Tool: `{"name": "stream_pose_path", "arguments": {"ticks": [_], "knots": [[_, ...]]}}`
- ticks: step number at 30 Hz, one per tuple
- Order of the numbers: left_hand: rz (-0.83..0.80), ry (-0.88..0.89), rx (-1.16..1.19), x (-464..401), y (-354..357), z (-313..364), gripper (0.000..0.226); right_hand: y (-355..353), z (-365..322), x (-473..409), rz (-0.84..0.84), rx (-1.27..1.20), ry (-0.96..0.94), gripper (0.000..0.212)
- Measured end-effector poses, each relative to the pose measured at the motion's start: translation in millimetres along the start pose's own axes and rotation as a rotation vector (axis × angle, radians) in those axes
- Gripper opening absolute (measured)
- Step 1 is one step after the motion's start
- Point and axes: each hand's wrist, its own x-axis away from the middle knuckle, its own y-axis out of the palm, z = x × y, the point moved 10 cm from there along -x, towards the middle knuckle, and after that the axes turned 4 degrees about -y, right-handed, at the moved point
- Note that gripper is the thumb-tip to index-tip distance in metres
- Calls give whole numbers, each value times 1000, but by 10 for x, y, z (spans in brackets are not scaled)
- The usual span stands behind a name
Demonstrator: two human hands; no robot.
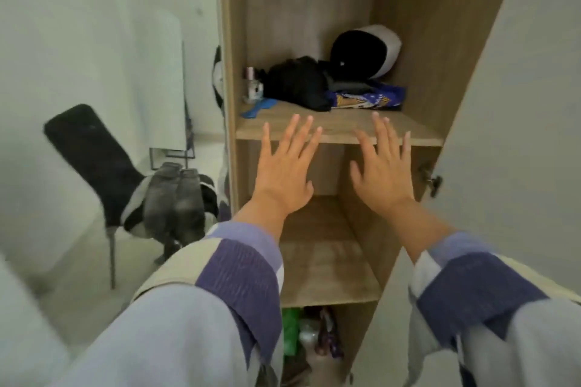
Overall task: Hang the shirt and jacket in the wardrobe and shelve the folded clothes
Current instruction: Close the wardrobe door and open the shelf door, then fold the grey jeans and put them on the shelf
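The open wooden wardrobe (408, 41) fills the middle of the head view. My left hand (284, 166) and my right hand (382, 168) are held out side by side in front of its upper shelf (339, 135), palms down, fingers spread, holding nothing. Below them a lower shelf (327, 276) shows bare wood. Grey jeans (176, 198) and a black-and-white garment (210, 195) lie draped over a black chair (94, 154) to the left. No hanging rail or hanger is in view.
On the upper shelf sit a black garment (298, 82), a black-and-white helmet-like object (367, 50), a blue packet (367, 99) and small bottles (253, 85). The white wardrobe door (518, 104) stands open at right. Bottles and bags (311, 336) fill the bottom compartment.
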Motion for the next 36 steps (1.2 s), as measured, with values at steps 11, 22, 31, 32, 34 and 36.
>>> {"name": "stream_pose_path", "arguments": {"ticks": [11,22,31,32,34,36], "knots": [[-180,-486,-337,2367,-829,-2093,90,-598,-2820,449,-28,-442,-491,62],[-465,-1017,-588,5862,-2153,-2761,87,-1935,-5275,2497,-118,-818,-1007,60],[-516,-1336,-689,7818,-3111,-2534,90,-2798,-6250,4040,-195,-956,-1278,59],[-515,-1360,-686,7955,-3147,-2515,90,-2827,-6321,4165,-214,-960,-1296,59],[-514,-1410,-675,8220,-3173,-2488,90,-2853,-6465,4390,-247,-977,-1318,58],[-534,-1466,-649,8501,-3120,-2457,90,-2836,-6626,4636,-275,-979,-1349,58]]}}
